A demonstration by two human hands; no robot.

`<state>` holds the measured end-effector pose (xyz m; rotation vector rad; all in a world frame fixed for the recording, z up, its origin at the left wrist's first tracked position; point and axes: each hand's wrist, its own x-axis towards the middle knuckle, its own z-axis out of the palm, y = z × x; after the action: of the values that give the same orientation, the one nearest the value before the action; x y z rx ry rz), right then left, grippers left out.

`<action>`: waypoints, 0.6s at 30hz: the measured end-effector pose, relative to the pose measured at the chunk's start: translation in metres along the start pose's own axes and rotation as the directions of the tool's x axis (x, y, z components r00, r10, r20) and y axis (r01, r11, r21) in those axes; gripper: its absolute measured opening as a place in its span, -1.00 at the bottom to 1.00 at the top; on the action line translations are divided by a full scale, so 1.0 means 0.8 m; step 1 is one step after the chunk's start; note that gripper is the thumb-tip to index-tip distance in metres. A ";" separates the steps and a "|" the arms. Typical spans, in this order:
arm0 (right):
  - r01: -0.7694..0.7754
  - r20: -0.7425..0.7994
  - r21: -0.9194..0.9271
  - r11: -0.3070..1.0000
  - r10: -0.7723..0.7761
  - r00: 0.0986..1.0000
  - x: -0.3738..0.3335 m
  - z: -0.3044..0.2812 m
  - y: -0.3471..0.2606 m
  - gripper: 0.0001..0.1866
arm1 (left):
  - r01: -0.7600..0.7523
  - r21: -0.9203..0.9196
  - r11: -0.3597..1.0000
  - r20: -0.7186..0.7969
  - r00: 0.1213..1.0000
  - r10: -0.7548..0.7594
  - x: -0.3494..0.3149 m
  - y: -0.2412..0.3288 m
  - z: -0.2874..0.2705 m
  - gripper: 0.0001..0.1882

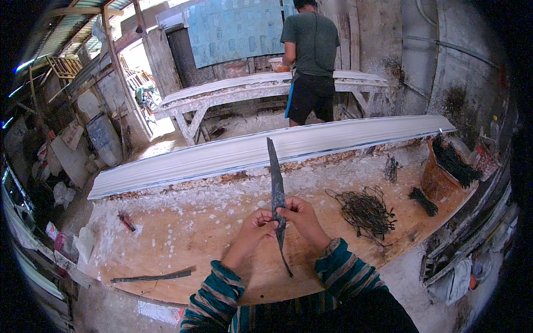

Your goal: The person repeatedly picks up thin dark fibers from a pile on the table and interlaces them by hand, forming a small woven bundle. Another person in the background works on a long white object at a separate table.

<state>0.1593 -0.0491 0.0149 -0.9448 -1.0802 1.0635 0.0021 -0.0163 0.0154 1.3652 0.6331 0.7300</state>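
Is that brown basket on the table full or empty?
Full. The brown basket at the table's right end has dark wire pieces sticking out above its rim.

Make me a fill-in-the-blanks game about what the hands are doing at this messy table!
1. Both hands, left hand and right hand, hold one long dark ____.
2. The tangled wire pile lies to the person's ____ side.
3. The brown basket holds dark ____.
4. The long moulding behind the workbench is coloured ____.

Missing words: strip; right; wire bundles; white
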 end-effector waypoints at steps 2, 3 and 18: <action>0.012 -0.003 0.017 1.000 -0.012 1.000 0.000 0.000 0.000 -0.91 | 0.041 0.043 0.998 0.025 0.999 -0.042 0.000 0.003 0.000 -0.81; 0.013 -0.001 0.016 1.000 -0.013 1.000 0.000 -0.001 0.003 -0.91 | 0.061 0.064 0.996 0.036 0.997 -0.063 0.000 0.004 0.000 -0.83; -0.139 0.140 0.040 0.989 0.133 0.981 -0.001 0.000 0.007 -0.85 | 0.061 -0.020 0.998 -0.134 0.989 -0.063 -0.002 0.010 0.001 -0.82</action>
<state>0.1581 -0.0485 0.0091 -0.9267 -1.1083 1.2776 0.0013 -0.0178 0.0232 1.2837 0.7717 0.7798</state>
